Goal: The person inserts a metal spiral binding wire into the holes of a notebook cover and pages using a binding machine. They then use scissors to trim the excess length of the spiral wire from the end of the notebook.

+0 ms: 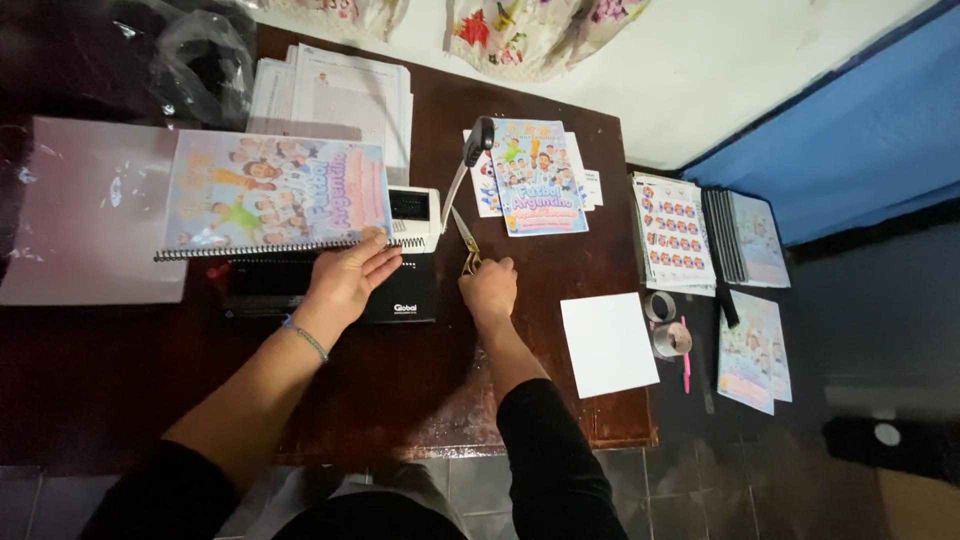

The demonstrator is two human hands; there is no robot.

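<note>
Scissors (pixel 466 243) with gold handles sit in the right hand's (pixel 489 290) closed grip, blades apparently at the booklet's (pixel 275 192) spiral end. Left hand (pixel 345 280) lies flat, open, on that already-bound booklet atop the binding machine (pixel 400 290), on the counter (pixel 400 380).

I see my left hand (pixel 345 280) pressing the spiral-bound booklet (pixel 275 193) on the binding machine (pixel 400 300); my right hand (pixel 488 290) grips gold-handled scissors (pixel 465 245).

A spiral-bound booklet (pixel 275 192) lies on the binding machine (pixel 330 285) at the tabletop's (pixel 400 380) left. Scissors (pixel 466 245) sit just right of the machine. Behind them lies a printed cover (pixel 537 177); a blank sheet (pixel 607 343) lies at the right edge, tape rolls (pixel 668 325) beside it.
</note>
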